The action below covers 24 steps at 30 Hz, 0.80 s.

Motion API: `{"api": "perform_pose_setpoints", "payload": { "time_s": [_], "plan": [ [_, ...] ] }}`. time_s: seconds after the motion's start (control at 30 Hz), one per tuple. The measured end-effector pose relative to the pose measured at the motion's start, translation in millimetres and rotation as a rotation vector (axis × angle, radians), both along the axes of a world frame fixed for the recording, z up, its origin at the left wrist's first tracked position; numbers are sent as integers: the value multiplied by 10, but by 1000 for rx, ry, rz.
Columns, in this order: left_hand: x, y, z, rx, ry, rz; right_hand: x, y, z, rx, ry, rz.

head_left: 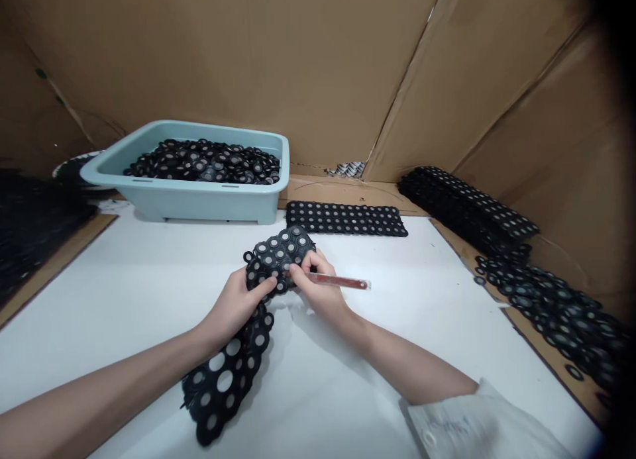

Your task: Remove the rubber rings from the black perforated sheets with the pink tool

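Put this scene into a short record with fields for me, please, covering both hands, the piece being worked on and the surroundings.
Left hand: grip on the black dotted sheet
Right hand: holds a slim red-brown tool, thumb at the sheet
Sheet: bent, one end trailing below the left wrist
Far left: blue basin holding loose black discs
Far middle: flat dotted panel
Right: stacked panels, with a black heap nearer
Surface: white tabletop
Backdrop: cardboard walls

Brown cardboard panels [322, 61], white tabletop [397, 263]
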<state>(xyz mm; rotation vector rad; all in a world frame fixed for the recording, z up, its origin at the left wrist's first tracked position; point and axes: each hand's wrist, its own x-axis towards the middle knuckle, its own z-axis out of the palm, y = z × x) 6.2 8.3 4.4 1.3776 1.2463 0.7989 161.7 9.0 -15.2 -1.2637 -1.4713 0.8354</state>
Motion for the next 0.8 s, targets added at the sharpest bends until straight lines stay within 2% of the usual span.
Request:
{"api": "perform_pose_setpoints", "payload": {
  "time_s": [0.13, 0.27, 0.37, 0.53, 0.67, 0.8],
  "plan": [
    [24, -33, -4, 1, -27, 21, -61, -33, 18, 135, -156, 18],
    [38, -44, -9, 10, 24, 56, -39, 15, -18, 194, -155, 2],
    [39, -39, 4, -7, 23, 15, 49, 86, -39, 101, -61, 10],
    [35, -30, 4, -38, -29, -44, 80, 142, -35, -157, 285, 147],
    [25, -12, -15, -39, -61, -74, 29, 117, -27, -210, 344, 149],
    [4, 17, -8, 13, -24, 6, 71, 116, -38, -192, 361, 145]
  ]
}}
